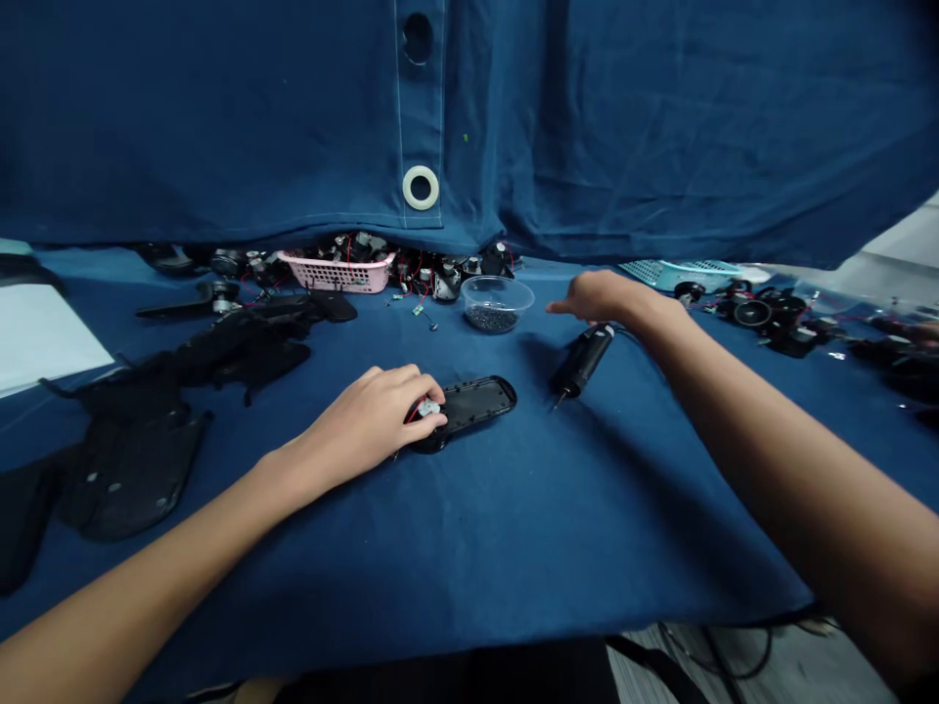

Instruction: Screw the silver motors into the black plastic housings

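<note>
My left hand (392, 416) is closed round one end of a long black plastic shell (480, 403) lying on the blue cloth. Between thumb and fingers shows a small grey part (427, 408) with a red wire. My right hand (598, 295) is just right of a clear plastic tub (497, 298) of small dark screws, its index finger stretched toward it. The other fingers curl at the upper end of a black electric screwdriver (585, 360), whose bit points down toward me. The grip itself is partly hidden by the hand.
Black plastic shells (139, 460) lie piled on the left beside a white sheet (48, 332). A pink basket (337, 274) and a light blue basket (682, 275) stand at the back among wired motor parts (763, 313). A blue curtain (293, 117) hangs behind.
</note>
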`<state>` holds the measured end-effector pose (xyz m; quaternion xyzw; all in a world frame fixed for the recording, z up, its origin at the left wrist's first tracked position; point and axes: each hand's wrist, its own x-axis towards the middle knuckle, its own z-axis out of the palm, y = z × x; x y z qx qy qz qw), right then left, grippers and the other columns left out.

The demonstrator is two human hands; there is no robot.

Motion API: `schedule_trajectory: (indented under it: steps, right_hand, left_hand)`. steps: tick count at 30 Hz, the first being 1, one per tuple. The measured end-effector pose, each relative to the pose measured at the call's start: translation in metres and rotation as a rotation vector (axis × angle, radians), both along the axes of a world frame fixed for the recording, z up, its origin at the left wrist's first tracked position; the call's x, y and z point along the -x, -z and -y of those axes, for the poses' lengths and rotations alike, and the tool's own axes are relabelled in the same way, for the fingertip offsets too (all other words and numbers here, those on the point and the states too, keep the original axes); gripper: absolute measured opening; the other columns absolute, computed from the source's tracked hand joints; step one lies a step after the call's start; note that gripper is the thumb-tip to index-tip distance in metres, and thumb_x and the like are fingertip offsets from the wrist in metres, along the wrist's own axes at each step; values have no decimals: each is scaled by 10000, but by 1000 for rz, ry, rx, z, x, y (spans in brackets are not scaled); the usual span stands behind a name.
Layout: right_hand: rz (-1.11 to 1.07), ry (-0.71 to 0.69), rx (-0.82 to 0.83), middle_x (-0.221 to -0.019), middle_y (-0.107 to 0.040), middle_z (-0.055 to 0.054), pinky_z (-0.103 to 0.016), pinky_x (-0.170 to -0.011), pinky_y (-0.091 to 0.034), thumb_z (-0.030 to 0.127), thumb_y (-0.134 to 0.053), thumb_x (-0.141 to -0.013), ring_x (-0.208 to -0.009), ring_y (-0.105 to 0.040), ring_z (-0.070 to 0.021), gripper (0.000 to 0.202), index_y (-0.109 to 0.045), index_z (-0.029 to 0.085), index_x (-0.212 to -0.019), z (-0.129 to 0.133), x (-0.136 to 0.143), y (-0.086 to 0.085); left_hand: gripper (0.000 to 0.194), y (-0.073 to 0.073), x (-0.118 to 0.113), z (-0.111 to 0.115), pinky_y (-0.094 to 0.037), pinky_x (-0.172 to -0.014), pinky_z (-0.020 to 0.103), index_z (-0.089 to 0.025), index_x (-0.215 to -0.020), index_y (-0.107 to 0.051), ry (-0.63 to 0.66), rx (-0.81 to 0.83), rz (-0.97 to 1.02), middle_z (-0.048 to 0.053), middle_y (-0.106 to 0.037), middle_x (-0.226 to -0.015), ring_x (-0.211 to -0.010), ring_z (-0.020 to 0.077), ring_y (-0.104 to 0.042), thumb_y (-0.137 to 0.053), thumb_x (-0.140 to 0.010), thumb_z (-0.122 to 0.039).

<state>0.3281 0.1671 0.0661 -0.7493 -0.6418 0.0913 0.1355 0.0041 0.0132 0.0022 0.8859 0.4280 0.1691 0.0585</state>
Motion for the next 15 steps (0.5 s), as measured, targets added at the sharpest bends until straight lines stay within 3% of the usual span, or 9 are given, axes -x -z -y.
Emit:
schedule_trajectory:
  steps: [4, 6, 11, 15]
  right_hand:
    - [156, -388, -57, -683, -639, -25, -271, -730, -447, 259, -729, -775, -797, -631, -199, 119, -707, 179, -860, -24, 32, -12]
    - [142, -463, -25, -735, -668, -14, -246, -703, -433, 150, -681, -779, -751, -618, -162, 97, -722, 183, -861, -35, 46, -11]
    - [92, -415, 167, -602, -631, -9, -266, -708, -464, -25, -683, -651, -706, -620, -168, 145, -698, 116, -679, -63, 70, 7]
    - [38, -308, 280, -595, -612, -19, -287, -695, -503, -13, -731, -631, -706, -633, -173, 135, -646, 92, -631, -79, 82, 20]
  left_hand:
    - [223, 0, 0, -1, -402, -804, 329, -237, -1043, -611, 14, 0, 8, 7, -639, -1000, -869, 179, -577, -522, -952, -420]
    - [205, -1, 0, -2, -399, -817, 333, -231, -1043, -611, 19, -13, 2, 6, -638, -993, -876, 179, -575, -536, -951, -398]
    - [183, 0, 1, -3, -396, -827, 336, -221, -1041, -611, 33, -72, -24, 8, -638, -974, -860, 175, -567, -558, -946, -369]
    - [180, 0, 2, -2, -400, -820, 328, -218, -1047, -609, 35, -71, -34, 8, -636, -976, -862, 171, -567, -563, -947, -361]
